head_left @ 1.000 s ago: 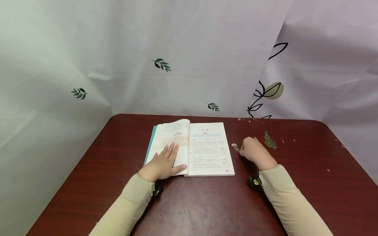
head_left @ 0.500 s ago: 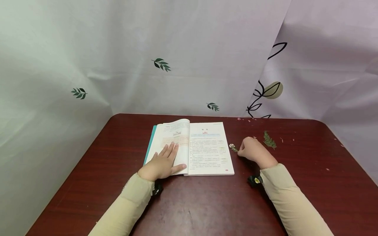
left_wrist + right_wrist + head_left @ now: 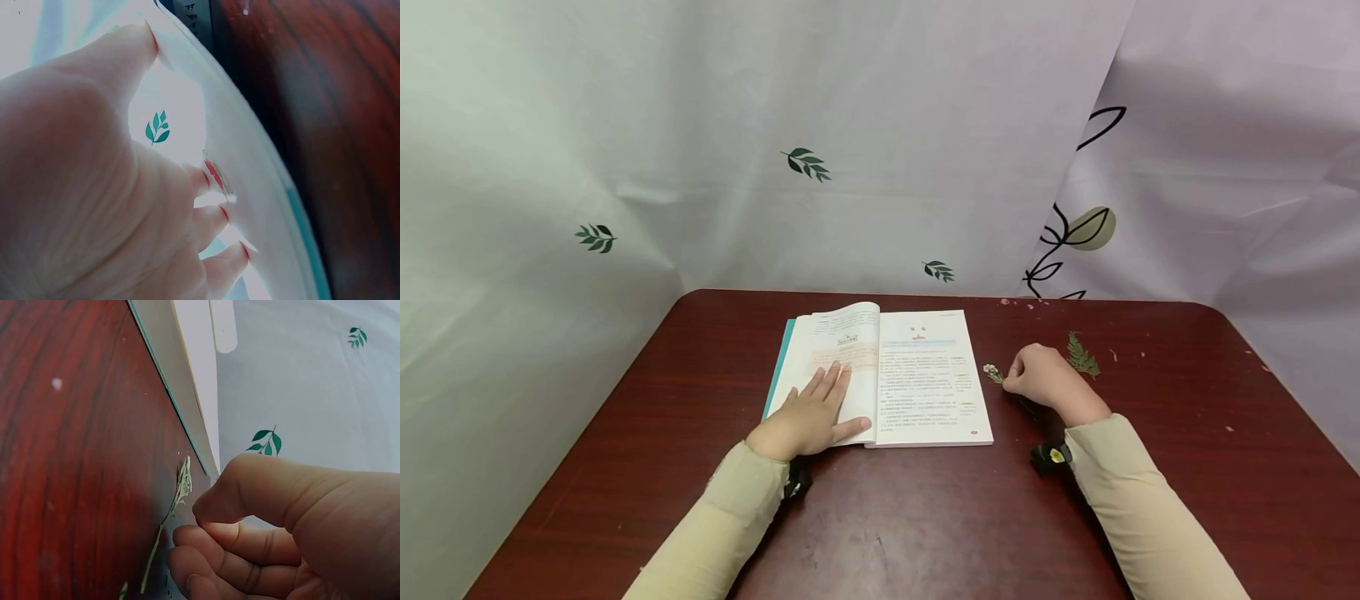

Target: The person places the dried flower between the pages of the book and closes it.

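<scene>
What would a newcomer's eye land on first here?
Likely the open book, bright white on the dark red table, with the left hand spread on its left page. Next, the small flower sprig just right of the book, with the right hand curled close by it. Then the green fern leaf beyond that hand, farther right.

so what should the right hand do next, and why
I'd probably have the right hand pinch the flower firmly by its stem: the fingertips are right beside it, but no clear grip shows. The left hand rests on the open book, likely steadying it.
</scene>
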Motion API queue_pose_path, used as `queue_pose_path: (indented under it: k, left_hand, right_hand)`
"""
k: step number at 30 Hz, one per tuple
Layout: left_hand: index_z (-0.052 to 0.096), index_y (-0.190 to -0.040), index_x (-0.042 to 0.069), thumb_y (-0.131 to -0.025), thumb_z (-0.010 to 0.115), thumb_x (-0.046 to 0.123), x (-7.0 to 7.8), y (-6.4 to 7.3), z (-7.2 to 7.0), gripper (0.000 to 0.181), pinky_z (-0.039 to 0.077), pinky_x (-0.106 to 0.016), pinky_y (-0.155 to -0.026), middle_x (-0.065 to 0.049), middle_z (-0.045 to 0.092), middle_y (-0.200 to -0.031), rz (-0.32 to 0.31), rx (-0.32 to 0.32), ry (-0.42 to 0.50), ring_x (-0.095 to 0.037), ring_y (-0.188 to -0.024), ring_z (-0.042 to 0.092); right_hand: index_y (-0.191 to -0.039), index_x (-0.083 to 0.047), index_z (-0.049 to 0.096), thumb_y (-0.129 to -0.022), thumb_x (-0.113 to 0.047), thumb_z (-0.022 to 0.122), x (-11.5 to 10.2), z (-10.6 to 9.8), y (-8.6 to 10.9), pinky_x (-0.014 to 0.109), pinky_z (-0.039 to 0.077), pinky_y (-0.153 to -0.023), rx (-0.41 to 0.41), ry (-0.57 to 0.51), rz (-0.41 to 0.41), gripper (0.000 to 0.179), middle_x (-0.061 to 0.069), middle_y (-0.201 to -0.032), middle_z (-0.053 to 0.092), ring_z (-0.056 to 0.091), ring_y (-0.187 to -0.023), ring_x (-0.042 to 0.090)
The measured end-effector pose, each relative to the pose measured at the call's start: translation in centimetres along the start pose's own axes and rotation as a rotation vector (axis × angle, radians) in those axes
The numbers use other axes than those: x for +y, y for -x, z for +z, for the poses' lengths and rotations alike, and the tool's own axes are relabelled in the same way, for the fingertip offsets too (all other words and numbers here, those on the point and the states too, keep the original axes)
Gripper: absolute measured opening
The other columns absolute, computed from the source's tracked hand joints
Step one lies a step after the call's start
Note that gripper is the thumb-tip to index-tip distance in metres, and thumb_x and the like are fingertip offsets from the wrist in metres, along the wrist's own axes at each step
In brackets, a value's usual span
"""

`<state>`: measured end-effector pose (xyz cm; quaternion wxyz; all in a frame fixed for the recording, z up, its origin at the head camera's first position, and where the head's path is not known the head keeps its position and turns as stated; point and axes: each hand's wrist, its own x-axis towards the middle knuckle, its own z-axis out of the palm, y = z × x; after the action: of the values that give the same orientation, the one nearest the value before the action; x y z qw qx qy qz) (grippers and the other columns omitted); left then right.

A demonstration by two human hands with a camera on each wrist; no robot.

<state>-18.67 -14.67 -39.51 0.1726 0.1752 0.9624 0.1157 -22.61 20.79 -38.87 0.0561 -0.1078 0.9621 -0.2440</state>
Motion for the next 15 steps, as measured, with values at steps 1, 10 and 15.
queue_pose_path:
  k: [1, 10, 15]
  left_hand:
    - [0.014, -0.161, -0.001, -0.103, 0.05, 0.054, -0.01, -0.01, 0.03, 0.088, 0.019, -0.069, -0.115, -0.02, 0.01, -0.168, 0.004, 0.004, 0.001, -0.041, -0.154, 0.01]
    - [0.014, -0.161, -0.001, -0.103, 0.05, 0.055, -0.31, -0.17, 0.26, 0.088, 0.019, -0.069, -0.115, -0.02, 0.01, -0.168, 0.006, 0.014, -0.012, -0.041, -0.154, 0.01]
    - [0.014, -0.161, -0.001, -0.103, 0.05, 0.055, -0.3, -0.15, 0.24, 0.088, 0.018, -0.07, -0.114, -0.019, 0.009, -0.168, 0.002, 0.014, -0.005, -0.041, -0.154, 0.009]
  right_hand:
    - [-0.054, -0.014, 0.046, -0.079, -0.001, 0.058, 0.02, 0.08, -0.04, 0.028, 0.034, -0.055, 0.008, 0.0, 0.009, 0.03, -0.006, -0.052, 0.039, 0.036, -0.051, 0.012]
    - [-0.073, -0.006, 0.065, -0.086, -0.008, 0.07, -0.09, 0.78, -0.52, 0.04, 0.048, -0.072, 0.031, 0.019, 0.039, 0.014, 0.004, -0.072, 0.063, 0.054, -0.067, 0.021]
    - [-0.063, -0.007, 0.062, -0.085, 0.0, 0.061, -0.2, 0.7, -0.52, 0.058, 0.038, -0.106, 0.032, 0.044, 0.015, 0.023, 0.001, -0.062, 0.058, 0.051, -0.063, 0.02]
